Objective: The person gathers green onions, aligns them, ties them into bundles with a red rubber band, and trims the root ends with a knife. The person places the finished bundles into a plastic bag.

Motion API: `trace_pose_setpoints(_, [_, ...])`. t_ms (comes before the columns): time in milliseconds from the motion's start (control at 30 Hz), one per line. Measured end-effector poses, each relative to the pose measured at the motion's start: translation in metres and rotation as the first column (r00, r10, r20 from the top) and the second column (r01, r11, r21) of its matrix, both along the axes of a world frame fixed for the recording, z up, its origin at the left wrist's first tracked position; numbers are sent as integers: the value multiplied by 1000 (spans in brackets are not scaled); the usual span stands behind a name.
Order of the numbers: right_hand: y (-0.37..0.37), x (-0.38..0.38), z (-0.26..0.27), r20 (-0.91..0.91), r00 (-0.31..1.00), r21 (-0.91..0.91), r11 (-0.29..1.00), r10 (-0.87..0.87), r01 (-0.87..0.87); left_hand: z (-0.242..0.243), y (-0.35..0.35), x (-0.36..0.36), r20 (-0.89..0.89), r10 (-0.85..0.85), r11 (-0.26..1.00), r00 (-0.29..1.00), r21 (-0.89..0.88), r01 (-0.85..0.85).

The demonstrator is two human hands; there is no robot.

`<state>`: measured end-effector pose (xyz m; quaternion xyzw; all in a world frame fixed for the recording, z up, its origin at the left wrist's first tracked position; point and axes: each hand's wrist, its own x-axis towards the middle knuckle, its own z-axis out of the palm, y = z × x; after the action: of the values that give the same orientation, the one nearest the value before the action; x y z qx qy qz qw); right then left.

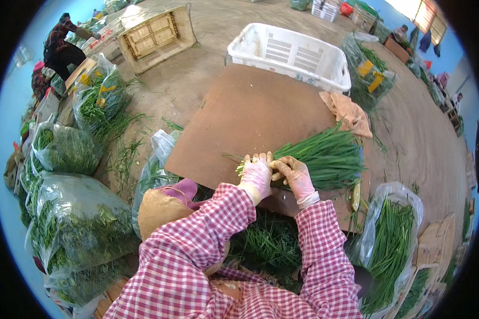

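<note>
A bundle of long green leaves, likely garlic chives [323,157], lies on a brown board [243,111], its pale stem ends to the left. My left hand [257,172], in a thin stained glove, is laid over the stems with its fingers across them. Right beside it, my right hand [294,175], also gloved, has its thumb and fingers bent together at the bundle's lower stems. Whether something small is pinched there is hidden. A knife with a pale handle [356,195] rests at the board's right edge, its blade partly covered by leaves.
Behind the board stands a white plastic crate [291,52], with a peach cloth [347,111] at the corner. Leaf-filled plastic bags [80,215] crowd the left; an open bag of leaves [395,243] is at right. A tipped crate [157,40] and a bending person [64,44] are farther off.
</note>
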<state>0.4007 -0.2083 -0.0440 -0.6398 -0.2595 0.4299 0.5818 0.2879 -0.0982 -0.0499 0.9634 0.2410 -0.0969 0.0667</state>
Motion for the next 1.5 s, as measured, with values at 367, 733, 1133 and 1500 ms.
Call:
trace_pose_setpoints(367, [4, -2, -12, -38, 996, -2, 996, -84, 84, 2, 118, -39, 0, -126, 949, 992, -290, 120])
trace_pose_setpoints(733, [6, 0, -6, -64, 995, -64, 995, -82, 78, 41, 151, -64, 4, -269, 961, 963, -63, 268])
trace_pose_setpoints(1133, [4, 0, -12, -83, 993, -39, 996, -86, 83, 113, 203, -198, -585, -22, 932, 811, 282, 229])
trace_pose_setpoints(1500, [4, -1, -10, -78, 993, -103, 991, -93, 84, 67, 47, -45, 129, 14, 973, 992, -230, 16])
